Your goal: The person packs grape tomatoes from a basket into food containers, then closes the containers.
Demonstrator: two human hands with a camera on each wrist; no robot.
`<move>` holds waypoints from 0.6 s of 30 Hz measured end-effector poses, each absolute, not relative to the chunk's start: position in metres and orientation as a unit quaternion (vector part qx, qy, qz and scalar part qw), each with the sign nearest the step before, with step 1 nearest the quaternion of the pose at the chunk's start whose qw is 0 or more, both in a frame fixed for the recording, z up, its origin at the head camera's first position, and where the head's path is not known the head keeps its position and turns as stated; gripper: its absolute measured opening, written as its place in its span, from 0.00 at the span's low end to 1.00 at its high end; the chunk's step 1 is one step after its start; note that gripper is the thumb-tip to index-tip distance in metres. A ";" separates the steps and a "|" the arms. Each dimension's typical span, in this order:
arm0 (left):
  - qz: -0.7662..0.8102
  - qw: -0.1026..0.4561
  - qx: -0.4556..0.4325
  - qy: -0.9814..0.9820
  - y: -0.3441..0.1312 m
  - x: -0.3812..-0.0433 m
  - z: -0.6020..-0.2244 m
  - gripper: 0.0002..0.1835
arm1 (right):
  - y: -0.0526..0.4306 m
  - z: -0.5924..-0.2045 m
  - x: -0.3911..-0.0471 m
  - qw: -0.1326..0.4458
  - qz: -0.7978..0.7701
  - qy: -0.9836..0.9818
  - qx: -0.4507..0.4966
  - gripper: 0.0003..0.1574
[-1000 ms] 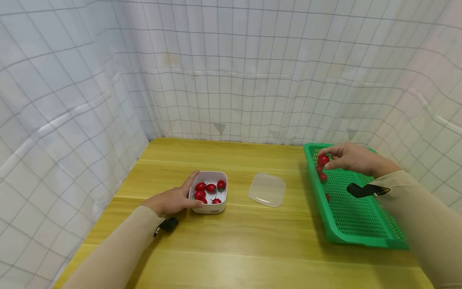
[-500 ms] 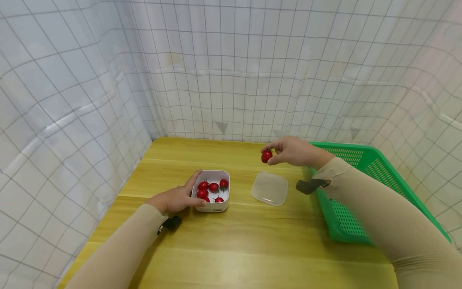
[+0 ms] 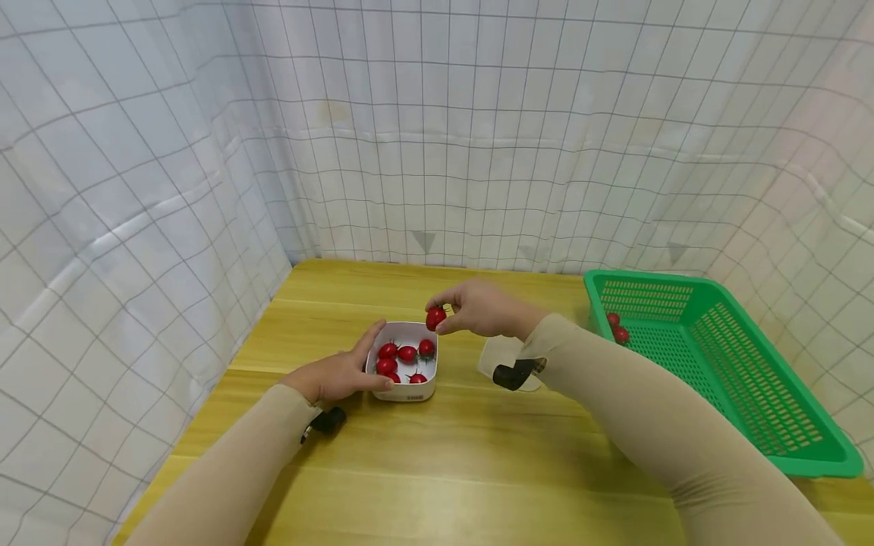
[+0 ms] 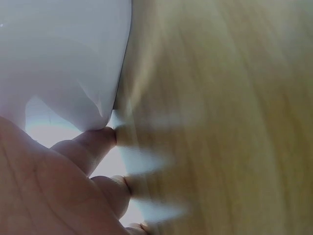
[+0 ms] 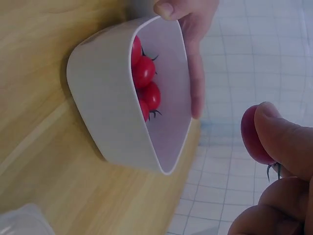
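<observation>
My right hand [image 3: 483,307] pinches a red cherry tomato [image 3: 435,319] with a green stem between thumb and fingers, over the far right corner of a white plastic box [image 3: 399,393]. In the right wrist view the pinched tomato [image 5: 252,135] is apart from the box wall. Inside the box lie several cherry tomatoes [image 3: 407,354]. My left hand [image 3: 333,376] holds the box at its left side, thumb at the near rim and index finger along the far side. The left wrist view shows fingertips [image 4: 105,136] against the box's outer wall.
A clear plastic lid [image 3: 497,352] lies right of the box, partly hidden by my right wrist's camera. At the right stands a green basket [image 3: 690,284] with a few tomatoes [image 3: 619,334] along its left wall. A grid-patterned curtain [image 3: 492,152] surrounds the wooden table [image 3: 410,478].
My right hand has lifted a tomato out of the green basket and carried it left, past the lid, to the white box. My left hand keeps its hold on the box.
</observation>
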State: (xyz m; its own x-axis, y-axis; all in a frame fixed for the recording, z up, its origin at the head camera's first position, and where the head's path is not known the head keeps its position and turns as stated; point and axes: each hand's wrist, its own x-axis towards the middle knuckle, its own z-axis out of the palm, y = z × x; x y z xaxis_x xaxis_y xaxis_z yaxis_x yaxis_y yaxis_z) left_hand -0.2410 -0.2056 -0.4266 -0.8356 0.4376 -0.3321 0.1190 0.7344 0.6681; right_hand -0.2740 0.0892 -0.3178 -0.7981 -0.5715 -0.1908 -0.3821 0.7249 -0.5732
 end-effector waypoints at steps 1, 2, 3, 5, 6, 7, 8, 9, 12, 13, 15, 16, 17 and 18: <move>0.330 0.243 0.156 0.899 -0.205 -0.241 -0.427 0.64 | 0.085 -0.320 -0.274 0.182 -0.267 0.908 -0.265 0.24; 0.332 0.245 0.155 0.898 -0.205 -0.242 -0.427 0.64 | 0.082 -0.323 -0.274 0.183 -0.274 0.905 -0.268 0.24; 0.333 0.246 0.156 0.897 -0.205 -0.242 -0.427 0.63 | 0.079 -0.326 -0.274 0.186 -0.281 0.902 -0.271 0.24; 0.334 0.248 0.157 0.896 -0.205 -0.241 -0.426 0.64 | 0.073 -0.331 -0.274 0.190 -0.299 0.895 -0.272 0.24; 0.334 0.248 0.156 0.896 -0.205 -0.241 -0.426 0.64 | 0.071 -0.334 -0.273 0.192 -0.307 0.892 -0.272 0.24; 0.332 0.249 0.158 0.896 -0.205 -0.241 -0.425 0.64 | 0.069 -0.336 -0.273 0.196 -0.315 0.888 -0.272 0.25; 0.331 0.249 0.156 0.897 -0.205 -0.241 -0.425 0.64 | 0.067 -0.338 -0.273 0.197 -0.318 0.886 -0.273 0.25; 0.328 0.249 0.157 0.897 -0.204 -0.240 -0.424 0.64 | 0.065 -0.339 -0.273 0.199 -0.322 0.884 -0.274 0.25; 0.323 0.249 0.156 0.900 -0.204 -0.240 -0.424 0.64 | 0.061 -0.343 -0.271 0.204 -0.325 0.880 -0.279 0.28; 0.322 0.248 0.158 0.900 -0.204 -0.240 -0.424 0.64 | 0.059 -0.344 -0.271 0.205 -0.325 0.879 -0.280 0.28; 0.323 0.247 0.157 0.900 -0.205 -0.240 -0.424 0.64 | 0.056 -0.345 -0.270 0.211 -0.331 0.876 -0.280 0.29; 0.324 0.247 0.157 0.900 -0.205 -0.240 -0.424 0.64 | 0.054 -0.347 -0.270 0.213 -0.333 0.875 -0.280 0.29; 0.326 0.247 0.158 0.899 -0.205 -0.240 -0.424 0.64 | 0.052 -0.347 -0.269 0.217 -0.337 0.873 -0.278 0.30; 0.326 0.246 0.159 0.899 -0.205 -0.240 -0.424 0.64 | 0.051 -0.349 -0.269 0.220 -0.341 0.871 -0.278 0.30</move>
